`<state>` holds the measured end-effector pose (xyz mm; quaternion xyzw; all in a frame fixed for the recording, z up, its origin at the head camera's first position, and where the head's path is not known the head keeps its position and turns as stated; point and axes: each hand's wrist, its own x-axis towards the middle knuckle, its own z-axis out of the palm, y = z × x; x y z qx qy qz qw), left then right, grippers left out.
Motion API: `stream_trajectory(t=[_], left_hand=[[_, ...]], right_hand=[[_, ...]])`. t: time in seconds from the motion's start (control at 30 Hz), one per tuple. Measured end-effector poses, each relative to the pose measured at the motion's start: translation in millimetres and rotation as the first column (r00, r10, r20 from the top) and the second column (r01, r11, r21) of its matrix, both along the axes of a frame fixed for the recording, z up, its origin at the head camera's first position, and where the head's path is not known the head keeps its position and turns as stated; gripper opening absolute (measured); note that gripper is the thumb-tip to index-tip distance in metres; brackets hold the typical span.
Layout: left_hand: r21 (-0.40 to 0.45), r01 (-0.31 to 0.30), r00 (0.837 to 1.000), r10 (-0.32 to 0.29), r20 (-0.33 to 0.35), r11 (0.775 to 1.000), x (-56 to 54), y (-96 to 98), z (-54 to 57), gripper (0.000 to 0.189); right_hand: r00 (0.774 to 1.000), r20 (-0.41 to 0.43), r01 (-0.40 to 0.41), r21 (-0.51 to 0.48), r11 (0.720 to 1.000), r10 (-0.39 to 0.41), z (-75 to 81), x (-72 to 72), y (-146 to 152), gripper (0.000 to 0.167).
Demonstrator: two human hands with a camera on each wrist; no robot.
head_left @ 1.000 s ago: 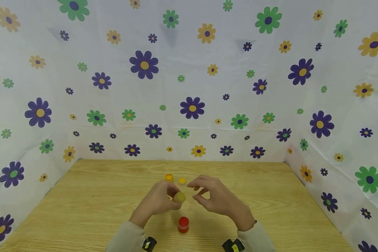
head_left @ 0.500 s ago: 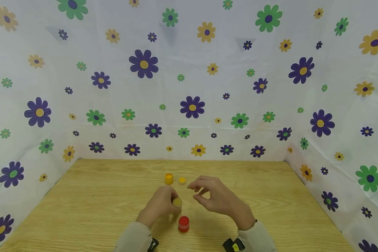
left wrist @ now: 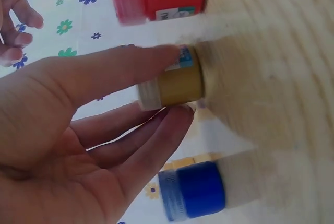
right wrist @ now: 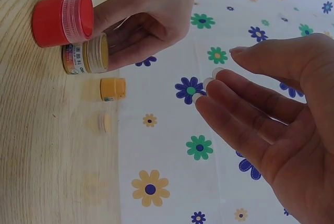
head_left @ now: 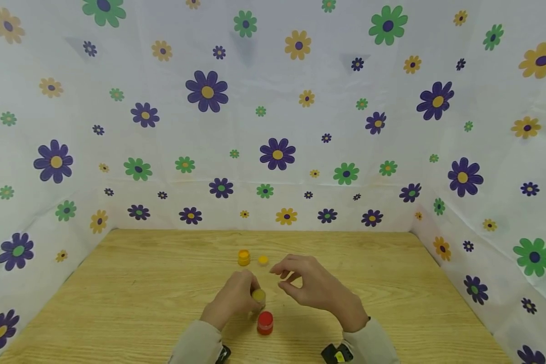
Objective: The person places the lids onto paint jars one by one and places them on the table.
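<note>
My left hand [head_left: 238,296] grips a small gold paint jar [left wrist: 180,85] with a clear lid, thumb on one side and fingers on the other. The jar is upright at the tabletop, just behind a red paint jar [head_left: 265,323]. On the far side of the fingers, the left wrist view has a blue paint jar [left wrist: 201,190], which my left hand hides in the head view. Nothing is in my right hand [head_left: 311,283]; it hovers to the right of the gold jar, fingers relaxed and thumb apart from them.
Farther back on the wooden table [head_left: 368,263] stands an orange jar [head_left: 243,258], seemingly uncapped. A small yellow-orange cap [head_left: 263,260] lies beside it. Flower-printed white cloth [head_left: 236,126] rises behind the table and along both sides.
My left hand has lowered the gold jar to the table and drawn it closer, then shifted it slightly right behind the red jar. My right hand has hardly moved.
</note>
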<state>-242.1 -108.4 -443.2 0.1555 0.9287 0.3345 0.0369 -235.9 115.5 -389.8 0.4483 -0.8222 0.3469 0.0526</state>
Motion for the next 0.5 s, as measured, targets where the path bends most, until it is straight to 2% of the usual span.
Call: stream_trajectory(t=[0.17, 0.3, 0.4, 0.5], left_hand=[[0.013, -0.045, 0.999, 0.045, 0.006, 0.999, 2.1, -8.0, 13.4, 0.046], [0.078, -0.121, 0.993, 0.121, -0.002, 0.990, -1.0, -21.2, 27.0, 0.044], [0.111, -0.173, 0.985, 0.173, 0.006, 0.979, -9.7, -33.8, 32.9, 0.039], [0.104, -0.178, 0.984, 0.177, 0.019, 0.979, -23.8, -47.8, 34.9, 0.041]], right_hand=[[1.000, 0.009, 0.014, 0.007, 1.000, -0.014, 0.8, -0.8, 0, 0.024], [1.000, 0.019, 0.024, 0.012, 1.000, -0.024, 1.0, -1.4, 1, 0.024], [0.999, 0.030, 0.027, 0.014, 1.000, -0.027, 0.4, -2.3, 3, 0.023], [0.999, 0.033, 0.037, 0.016, 0.999, -0.037, -0.5, -3.2, 5, 0.023]])
